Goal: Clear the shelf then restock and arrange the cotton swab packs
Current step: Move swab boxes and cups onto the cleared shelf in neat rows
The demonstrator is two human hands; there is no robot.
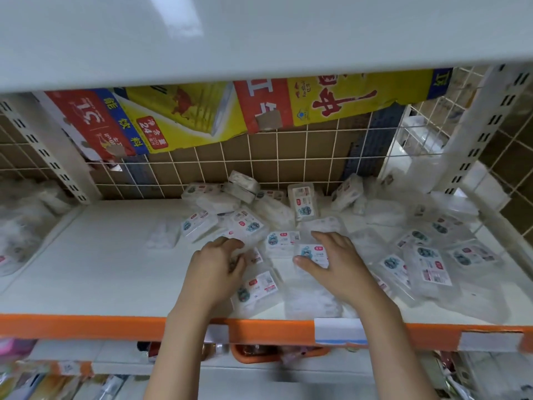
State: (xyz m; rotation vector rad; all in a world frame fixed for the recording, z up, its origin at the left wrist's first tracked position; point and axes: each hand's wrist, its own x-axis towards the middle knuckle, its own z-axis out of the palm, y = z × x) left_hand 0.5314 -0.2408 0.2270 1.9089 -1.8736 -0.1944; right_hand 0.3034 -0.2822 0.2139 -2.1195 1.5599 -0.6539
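White shelf (95,264) with an orange front lip (86,324), wire grid back (259,160) with flattened printed cardboard (202,116) behind it, another white shelf board (259,30) close overhead. I'm taking the orange lip as reference.

Both forearms cross the lip near its middle and reach in, palms down. My left hand (216,264) sits just past the lip, fingers curled down onto a cotton swab pack (253,256); whether it actually grips it or only rests on it, I cannot tell. My right hand (337,261) is beside it to the right, fingers spread and fairly straight, thumb out to the left, lying flat on another pack (313,252). Nothing pinched there.

Cotton swab packs (427,264): loose scatter from the lip's middle across to its right end and back to the grid, some flat, some tilted, a few overlapping. One pack (255,290) lies just inside the lip between my wrists. One pack (302,200) stands on edge near the grid.

Left of my hands the shelf surface is bare back to the grid, bar one clear pack (163,236). Slotted uprights (43,157) bound both sides. Paper tags (340,330) are on the lip. Below the lip, a lower shelf with an orange tray (277,355), blurred.
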